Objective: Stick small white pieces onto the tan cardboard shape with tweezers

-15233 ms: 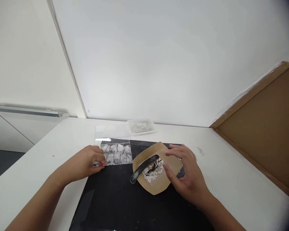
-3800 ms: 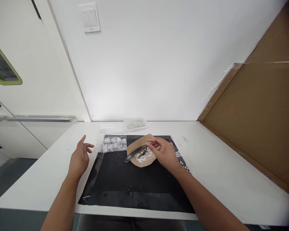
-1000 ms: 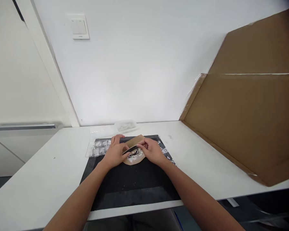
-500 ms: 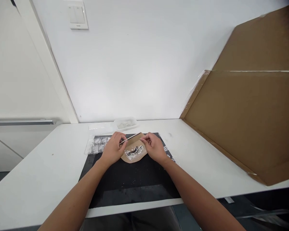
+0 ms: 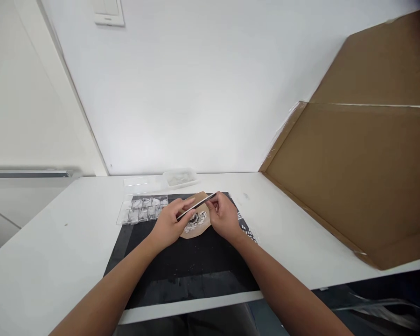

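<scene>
Between my two hands I hold a thin, straight dark stick (image 5: 200, 203) with a pale edge, tilted up to the right. The fingers and thumb of my left hand (image 5: 170, 221) close on its lower left end. My right hand (image 5: 224, 217) pinches it near the upper right end. Beneath it lies a rounded brown sheet (image 5: 186, 235), partly covered by my hands. On the sheet is a small heap of white bits (image 5: 196, 225) with dark pieces among them. A black mat (image 5: 182, 261) lies under everything.
A clear compartment box (image 5: 143, 212) with pale contents sits at the mat's back left corner. Behind it is a translucent tub (image 5: 180, 178) near the wall. Small white pieces (image 5: 247, 229) lie on the mat's right edge. A large cardboard panel (image 5: 364, 177) stands at right.
The stick has shifted right and down over the brown sheet. My right hand now grips its right end, which was free before. The camera view has tilted slightly.
</scene>
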A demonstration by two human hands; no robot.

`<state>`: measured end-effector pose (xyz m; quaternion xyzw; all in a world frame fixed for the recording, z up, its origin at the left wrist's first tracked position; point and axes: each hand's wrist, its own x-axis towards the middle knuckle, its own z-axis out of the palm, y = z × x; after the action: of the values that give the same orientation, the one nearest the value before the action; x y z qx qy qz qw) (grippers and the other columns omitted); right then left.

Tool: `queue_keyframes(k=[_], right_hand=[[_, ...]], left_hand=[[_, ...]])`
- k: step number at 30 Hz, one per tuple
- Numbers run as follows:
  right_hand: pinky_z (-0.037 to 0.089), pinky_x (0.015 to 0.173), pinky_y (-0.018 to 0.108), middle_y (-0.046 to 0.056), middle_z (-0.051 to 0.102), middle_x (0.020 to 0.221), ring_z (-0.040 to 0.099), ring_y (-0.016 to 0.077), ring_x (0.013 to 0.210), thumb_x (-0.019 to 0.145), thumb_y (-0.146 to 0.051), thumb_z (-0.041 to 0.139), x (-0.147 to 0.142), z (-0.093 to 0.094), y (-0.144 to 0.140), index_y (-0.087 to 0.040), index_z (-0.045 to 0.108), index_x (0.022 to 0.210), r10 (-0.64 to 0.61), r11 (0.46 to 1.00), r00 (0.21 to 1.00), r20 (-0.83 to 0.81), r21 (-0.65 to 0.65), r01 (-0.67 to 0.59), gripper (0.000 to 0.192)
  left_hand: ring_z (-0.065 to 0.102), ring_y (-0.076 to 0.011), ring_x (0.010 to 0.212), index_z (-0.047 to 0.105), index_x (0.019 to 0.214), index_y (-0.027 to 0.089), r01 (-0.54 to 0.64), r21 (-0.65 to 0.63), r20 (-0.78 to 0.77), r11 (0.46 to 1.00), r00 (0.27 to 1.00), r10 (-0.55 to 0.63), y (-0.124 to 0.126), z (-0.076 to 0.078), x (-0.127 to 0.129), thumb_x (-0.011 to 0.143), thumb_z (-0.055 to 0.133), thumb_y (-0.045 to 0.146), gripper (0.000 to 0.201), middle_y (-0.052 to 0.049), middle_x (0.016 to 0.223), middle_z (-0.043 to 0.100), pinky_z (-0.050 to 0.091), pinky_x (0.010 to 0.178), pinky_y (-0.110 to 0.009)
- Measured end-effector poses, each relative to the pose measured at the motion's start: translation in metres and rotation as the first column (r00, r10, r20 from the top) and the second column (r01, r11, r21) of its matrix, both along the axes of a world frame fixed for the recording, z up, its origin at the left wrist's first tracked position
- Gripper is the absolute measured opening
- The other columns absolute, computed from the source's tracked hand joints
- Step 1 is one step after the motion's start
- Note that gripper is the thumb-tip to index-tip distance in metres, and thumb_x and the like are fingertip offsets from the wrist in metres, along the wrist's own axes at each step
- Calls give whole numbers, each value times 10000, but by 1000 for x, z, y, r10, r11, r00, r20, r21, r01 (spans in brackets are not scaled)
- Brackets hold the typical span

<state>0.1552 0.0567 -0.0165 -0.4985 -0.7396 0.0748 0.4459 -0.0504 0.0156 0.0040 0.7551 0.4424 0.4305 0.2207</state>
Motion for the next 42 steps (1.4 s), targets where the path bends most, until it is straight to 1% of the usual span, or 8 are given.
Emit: queue_keyframes(k=[3, 7, 16, 22, 29, 36, 39, 42], right_hand=[[432, 671, 324, 35, 635, 835, 599, 195, 735, 974, -325, 538, -1, 1, -1, -231, 529, 850, 20, 1000, 999, -29, 10, -20, 155], [485, 707, 326, 46, 682, 858, 644, 196, 750, 1001, -379, 524, -5, 3, -5, -227, 567, 940, 81, 996, 984, -162, -35, -87, 170], [532, 702, 332, 60, 702, 876, 672, 195, 717, 997, -444, 545, -6, 4, -9, -222, 602, 1028, 93, 993, 962, -257, -49, -109, 230], [510, 715, 341, 51, 707, 859, 670, 201, 739, 1000, -390, 541, -8, 2, -9, -225, 615, 968, 32, 999, 984, -174, 15, -30, 184], [402, 738, 384, 61, 712, 830, 625, 226, 744, 1008, -263, 494, -20, -2, -16, -236, 535, 883, 1, 978, 993, 117, 208, -25, 134], [382, 762, 389, 40, 693, 798, 633, 218, 732, 1002, -238, 487, -19, -2, -10, -242, 504, 851, -30, 979, 992, 120, 202, 5, 153], [367, 755, 386, 29, 681, 766, 618, 211, 707, 987, -232, 500, -20, -3, -10, -239, 505, 833, 48, 982, 983, 180, 173, -80, 153], [360, 768, 388, 28, 685, 775, 620, 205, 698, 997, -242, 495, -21, -2, -10, -235, 503, 839, 2, 984, 990, 139, 177, -27, 159]], left_hand=[[595, -153, 714, 747, 1129, 274, -5, -36, -4, 999, 1000, 5, -1, 2, 2, 1009, 509, 416, 302, -6, 772, 550, 481, 652, -277], [545, -73, 512, 751, 1055, 248, -21, -98, 85, 995, 996, 30, -2, 1, 3, 1009, 505, 429, 309, 13, 817, 517, 499, 587, -264], [552, -85, 516, 742, 1011, 235, -54, -95, 89, 994, 994, 63, -4, -1, 5, 992, 531, 415, 278, -4, 827, 560, 490, 537, -247], [579, -142, 672, 767, 963, 244, -107, -16, 39, 994, 993, 107, -3, -2, 6, 984, 558, 411, 269, -9, 748, 580, 438, 588, -255], [584, -158, 704, 733, 821, 209, -101, 101, -28, 990, 994, 105, 0, -8, 5, 1015, 512, 392, 346, -20, 708, 616, 423, 649, -286], [567, -151, 711, 729, 921, 184, -110, 237, -90, 965, 987, 135, -3, -6, 5, 1032, 482, 320, 303, -34, 759, 585, 409, 641, -280], [559, -147, 708, 724, 896, 184, -90, 261, -103, 961, 987, 121, -2, -8, 3, 1030, 490, 299, 293, -25, 742, 564, 409, 644, -275], [538, -144, 683, 703, 814, 180, -96, 271, -107, 958, 986, 129, 0, -10, 3, 1032, 482, 301, 333, -22, 721, 536, 398, 628, -278]])
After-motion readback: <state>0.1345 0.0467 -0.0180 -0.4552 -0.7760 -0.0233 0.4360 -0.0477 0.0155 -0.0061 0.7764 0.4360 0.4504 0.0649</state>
